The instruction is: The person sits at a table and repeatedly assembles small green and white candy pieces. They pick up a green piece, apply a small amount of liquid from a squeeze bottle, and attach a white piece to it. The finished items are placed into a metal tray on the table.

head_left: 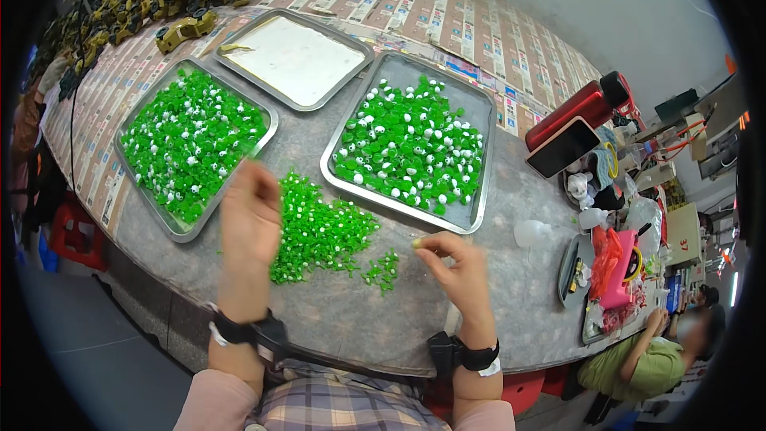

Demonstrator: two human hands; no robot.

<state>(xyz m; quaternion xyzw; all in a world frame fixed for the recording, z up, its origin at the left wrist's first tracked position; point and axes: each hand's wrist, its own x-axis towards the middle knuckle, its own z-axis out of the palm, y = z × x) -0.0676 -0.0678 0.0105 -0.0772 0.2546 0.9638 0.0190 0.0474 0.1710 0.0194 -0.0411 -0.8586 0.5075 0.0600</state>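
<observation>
Small green pieces (327,231), many with white specks, lie heaped on the grey desk (511,311) between my 2 hands, and a little cluster (382,270) of them sits just apart from the heap on its right side. My right hand (455,270) is pinched narrow, thumb against fingertip, near that cluster; something tiny may be between the tips, but I cannot tell. My left hand (251,215) is over the heap's left edge, fingers curled near the left tray (180,235); it is blurred, so I cannot tell whether it holds anything. With bits this small, I judge a light fingertip pinch works best, taking from the cluster where pieces lie looser and resting no weight on the heap, so nothing scatters. Beyond it, the left tray and the right tray (477,217) both carry green and white round pieces (419,140), and a 3rd tray (299,60) with a pale floor lies farther back. Off to my right stand a red bottle (570,114) and a phone (563,147).
</observation>
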